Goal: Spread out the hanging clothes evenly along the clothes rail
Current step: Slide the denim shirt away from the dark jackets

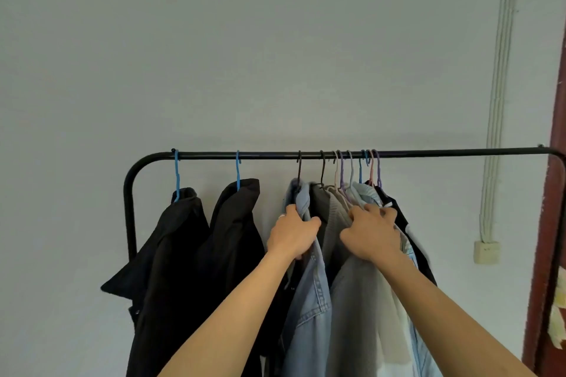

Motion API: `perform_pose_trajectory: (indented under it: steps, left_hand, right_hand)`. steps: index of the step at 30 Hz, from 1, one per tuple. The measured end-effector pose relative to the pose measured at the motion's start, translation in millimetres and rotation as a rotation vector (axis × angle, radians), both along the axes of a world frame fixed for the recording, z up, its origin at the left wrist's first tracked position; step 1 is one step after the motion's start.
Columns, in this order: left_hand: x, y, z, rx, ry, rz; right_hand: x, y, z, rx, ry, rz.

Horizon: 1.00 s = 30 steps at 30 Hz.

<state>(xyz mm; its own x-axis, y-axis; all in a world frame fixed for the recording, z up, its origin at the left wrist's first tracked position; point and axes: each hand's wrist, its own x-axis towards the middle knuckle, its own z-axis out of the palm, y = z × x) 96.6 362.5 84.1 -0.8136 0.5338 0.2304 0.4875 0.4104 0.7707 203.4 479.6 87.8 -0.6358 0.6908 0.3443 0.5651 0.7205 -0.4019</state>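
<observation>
A black clothes rail (444, 152) runs across the view at mid height. Two black jackets (183, 254) hang apart on blue hangers at its left end. A blue denim shirt (309, 300) hangs on a dark hanger near the middle; my left hand (294, 234) grips its shoulder below the collar. To its right several garments are bunched on close-packed hangers (355, 168): dark grey, beige knit, pale blue, black. My right hand (372, 231) grips the beige and pale garments (361, 315) in that bunch, fingers curled into the fabric.
The right half of the rail carries nothing up to its bent corner (557, 156). A white wall stands behind. White cable ducts (499, 101) run down to a wall socket (486, 251). A reddish-brown door frame (551, 223) borders the right edge.
</observation>
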Motion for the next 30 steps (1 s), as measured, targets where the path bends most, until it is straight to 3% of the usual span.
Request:
perform_pose_trajectory:
  steps: [3,6,11,14,16,18,19,20,22,24,26,30]
  left_hand:
    - [10.3,21.9,5.8,0.211,-0.164,0.024]
    - [19.6,26.1,8.7,0.364,-0.183,0.089]
    - [19.6,7.8,12.3,0.312,-0.125,0.156]
    - [17.7,-1.2,15.9,0.187,-0.144,0.047]
    - [16.9,-9.0,16.3,0.101,0.01,0.093]
    - [7.8,-20.5,11.0,-0.044,0.469,0.395]
    - [4.9,-28.6,8.7,-0.148,0.663,0.528]
    - [0.4,-37.5,5.0,-0.259,0.715,0.59]
    - [-12.0,-58.4,0.7,-0.35,0.445,0.575]
    - [-24.0,-74.7,-3.0,-0.181,0.122,0.479]
    - [-31.2,-87.2,-6.6,-0.057,0.119,0.45]
    - [-44.5,-104.9,-4.6,0.015,0.112,0.479]
  right_hand:
    - [5.1,31.1,0.5,0.03,0.013,0.041]
    - [8.8,45.9,-0.9,0.018,0.09,0.065]
    - [20.5,56.5,-7.7,0.054,0.095,0.048]
    - [21.7,46.6,-9.3,0.252,0.01,-0.047]
    - [15.5,27.4,-10.8,0.409,0.09,-0.03]
    - [5.2,2.7,-9.6,0.441,0.277,0.074]
    - [-1.0,-9.6,-6.7,0.382,0.322,0.151]
    - [-9.7,-20.8,-4.6,0.261,0.329,0.251]
    - [-29.2,-38.5,-2.8,-0.101,0.226,0.455]
    - [-40.8,-49.1,-1.7,-0.355,0.092,0.552]
    - [-51.5,-53.6,-7.3,-0.516,0.085,0.59]
    - [-64.2,-63.9,-9.6,-0.674,0.203,0.653]
